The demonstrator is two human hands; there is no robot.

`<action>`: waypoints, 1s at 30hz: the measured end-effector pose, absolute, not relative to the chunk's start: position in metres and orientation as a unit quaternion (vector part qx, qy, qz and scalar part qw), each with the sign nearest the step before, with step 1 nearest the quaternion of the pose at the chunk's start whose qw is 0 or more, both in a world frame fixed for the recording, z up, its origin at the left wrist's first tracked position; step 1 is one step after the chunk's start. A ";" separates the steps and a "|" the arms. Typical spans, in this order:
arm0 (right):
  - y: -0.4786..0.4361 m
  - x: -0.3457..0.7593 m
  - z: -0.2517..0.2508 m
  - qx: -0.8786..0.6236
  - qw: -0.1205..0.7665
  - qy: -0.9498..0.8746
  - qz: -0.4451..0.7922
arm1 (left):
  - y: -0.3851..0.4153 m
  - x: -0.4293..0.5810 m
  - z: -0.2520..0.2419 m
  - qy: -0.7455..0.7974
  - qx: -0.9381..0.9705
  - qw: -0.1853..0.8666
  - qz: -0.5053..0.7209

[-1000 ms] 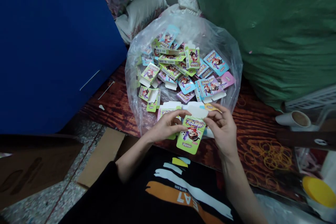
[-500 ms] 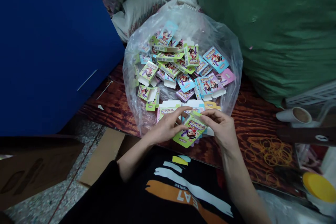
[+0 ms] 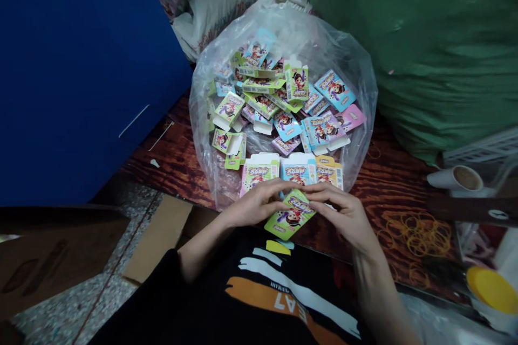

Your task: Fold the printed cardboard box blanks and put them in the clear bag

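Note:
A small green card box (image 3: pixel 290 216) with a cartoon girl printed on it is held between my two hands, close to my shirt. My left hand (image 3: pixel 259 202) grips its left side, thumb on the front face. At its upper right, the fingers and thumb of my right hand (image 3: pixel 338 206) pinch the top end. Just beyond my fingers stand a green-fronted box (image 3: pixel 261 171), a blue box (image 3: pixel 298 168) and a yellow box (image 3: pixel 328 172), upright with their flaps up. Behind them a clear plastic bag (image 3: pixel 202 118) holds many loose boxes in green, blue, pink and purple.
A blue panel (image 3: pixel 89 75) rises at the left, and a large green sack (image 3: pixel 413 54) at the right. On the wooden tabletop (image 3: pixel 376 183) lie yellow rubber bands (image 3: pixel 418 234). A paper cup (image 3: pixel 455 178) with brown contents and a yellow lid (image 3: pixel 491 288) are at right.
Both hands and the green box have come slightly nearer my body. The box's top end, open to view before, is now covered by my fingers.

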State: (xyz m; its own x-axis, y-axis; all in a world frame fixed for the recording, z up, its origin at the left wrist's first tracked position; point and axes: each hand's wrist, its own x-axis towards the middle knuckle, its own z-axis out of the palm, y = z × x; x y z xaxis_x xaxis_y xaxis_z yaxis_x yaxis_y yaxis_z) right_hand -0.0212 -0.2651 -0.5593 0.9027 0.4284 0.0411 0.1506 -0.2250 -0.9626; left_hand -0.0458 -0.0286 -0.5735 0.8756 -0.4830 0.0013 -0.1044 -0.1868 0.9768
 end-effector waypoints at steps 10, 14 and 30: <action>-0.230 -0.020 -0.579 -0.738 0.674 -0.019 -0.036 | 0.001 -0.003 -0.546 -0.115 0.745 0.656 -0.040; -0.194 -0.014 -0.581 -0.832 0.527 -0.174 0.003 | 0.026 0.076 -0.523 -0.080 0.776 0.599 0.180; -0.178 0.004 -0.541 -0.822 0.475 -0.298 -0.098 | 0.014 -0.019 -0.566 -0.144 0.683 0.708 -0.111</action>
State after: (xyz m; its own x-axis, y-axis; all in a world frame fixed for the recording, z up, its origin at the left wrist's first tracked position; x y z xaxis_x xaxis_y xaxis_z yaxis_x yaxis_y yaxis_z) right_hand 0.0039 -0.1780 -0.5407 0.8036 0.3961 0.4442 0.5826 -0.3709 -0.7232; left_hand -0.0187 0.0145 -0.5664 0.9338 -0.3540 0.0517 -0.0389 0.0434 0.9983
